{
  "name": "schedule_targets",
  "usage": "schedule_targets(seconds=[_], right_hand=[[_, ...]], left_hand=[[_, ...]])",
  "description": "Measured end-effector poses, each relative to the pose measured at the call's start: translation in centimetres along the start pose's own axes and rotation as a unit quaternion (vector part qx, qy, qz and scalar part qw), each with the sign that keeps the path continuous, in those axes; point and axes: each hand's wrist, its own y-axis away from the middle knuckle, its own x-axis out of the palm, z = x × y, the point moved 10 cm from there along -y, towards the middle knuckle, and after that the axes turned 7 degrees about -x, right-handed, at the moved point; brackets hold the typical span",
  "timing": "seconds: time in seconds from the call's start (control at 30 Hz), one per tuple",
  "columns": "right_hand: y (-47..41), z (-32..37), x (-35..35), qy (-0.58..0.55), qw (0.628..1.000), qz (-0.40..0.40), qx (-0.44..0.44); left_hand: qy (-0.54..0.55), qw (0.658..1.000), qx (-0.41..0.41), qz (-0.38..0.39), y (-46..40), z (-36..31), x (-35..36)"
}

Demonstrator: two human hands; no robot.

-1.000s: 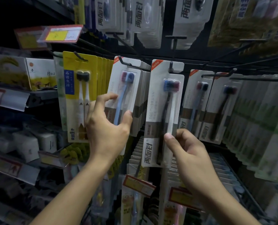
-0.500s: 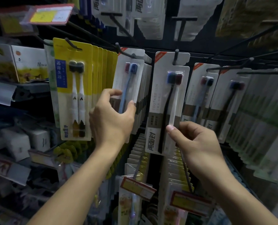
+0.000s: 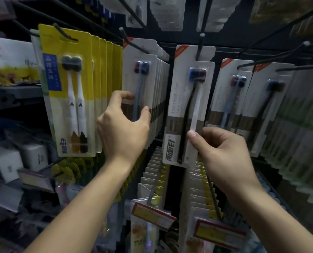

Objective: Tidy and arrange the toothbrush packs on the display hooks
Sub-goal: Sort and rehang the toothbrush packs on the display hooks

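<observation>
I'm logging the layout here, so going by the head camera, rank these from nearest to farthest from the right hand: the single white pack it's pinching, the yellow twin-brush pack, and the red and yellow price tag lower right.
From the right hand:
1. Single white pack, in its grip, centre.
2. Price tag, below it, lower right.
3. Yellow twin-brush pack, far left, beyond the left hand.

"TOOTHBRUSH" runs vertically on the white pack [image 3: 186,106]

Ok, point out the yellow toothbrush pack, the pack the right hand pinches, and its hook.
yellow toothbrush pack [image 3: 68,92], head view, card front.
white toothbrush pack [image 3: 190,106], head view, card middle.
hook [image 3: 199,48], head view, metal shaft.
</observation>
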Motion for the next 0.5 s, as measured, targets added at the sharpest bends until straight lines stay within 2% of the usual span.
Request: schedule_targets(seconds=[0.5], right_hand=[[-0.45,-0.79,-0.09,0.014,0.999,-0.041,0.020]], left_hand=[[-0.024,1.000,0.003,0.014,-0.24,-0.02,-0.28]])
